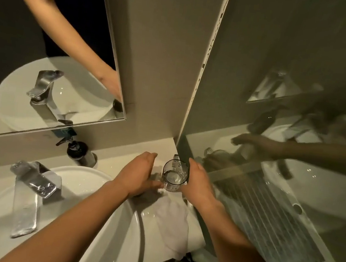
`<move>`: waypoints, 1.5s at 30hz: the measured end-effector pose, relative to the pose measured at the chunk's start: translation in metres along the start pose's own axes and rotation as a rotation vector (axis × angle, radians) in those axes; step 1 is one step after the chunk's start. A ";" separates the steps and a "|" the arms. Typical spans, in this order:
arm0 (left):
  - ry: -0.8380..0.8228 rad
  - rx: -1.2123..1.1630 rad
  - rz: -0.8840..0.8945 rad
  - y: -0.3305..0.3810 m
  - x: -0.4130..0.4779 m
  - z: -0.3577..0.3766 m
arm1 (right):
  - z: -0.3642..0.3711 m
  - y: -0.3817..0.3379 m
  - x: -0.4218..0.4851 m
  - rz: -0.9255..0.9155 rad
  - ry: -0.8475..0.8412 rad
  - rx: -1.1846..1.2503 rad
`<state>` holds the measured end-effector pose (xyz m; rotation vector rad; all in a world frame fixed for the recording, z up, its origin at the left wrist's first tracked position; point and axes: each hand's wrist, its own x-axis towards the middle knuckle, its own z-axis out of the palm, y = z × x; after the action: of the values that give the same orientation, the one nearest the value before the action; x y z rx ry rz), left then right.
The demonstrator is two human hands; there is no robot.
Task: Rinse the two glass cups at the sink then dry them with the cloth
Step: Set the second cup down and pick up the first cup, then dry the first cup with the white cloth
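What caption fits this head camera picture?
Left hand and right hand flank a glass cup by the sink, near a white cloth.

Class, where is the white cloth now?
Head view: the white cloth lies on the counter right of the basin, nearer the camera than the glass cup.

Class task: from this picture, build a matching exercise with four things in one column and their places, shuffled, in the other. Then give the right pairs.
Things
1. glass cup
2. cloth
3. soap bottle
4. tap

Places
A. behind the basin, on the counter
B. between the left hand and the right hand
C. reaching out over the basin
D. lying on the counter, nearer the camera than the cup

Pairs: 1-B, 2-D, 3-A, 4-C
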<state>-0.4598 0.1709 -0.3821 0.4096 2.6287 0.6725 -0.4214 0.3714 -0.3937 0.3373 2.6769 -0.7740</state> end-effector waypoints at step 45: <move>0.449 -0.586 -0.165 -0.048 -0.170 0.035 | 0.079 -0.001 -0.062 -0.072 -0.223 -0.491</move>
<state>-0.3037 0.0816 -0.3835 -0.1500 2.6337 1.5579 -0.3449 0.3188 -0.4325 0.0275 2.5641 -0.1420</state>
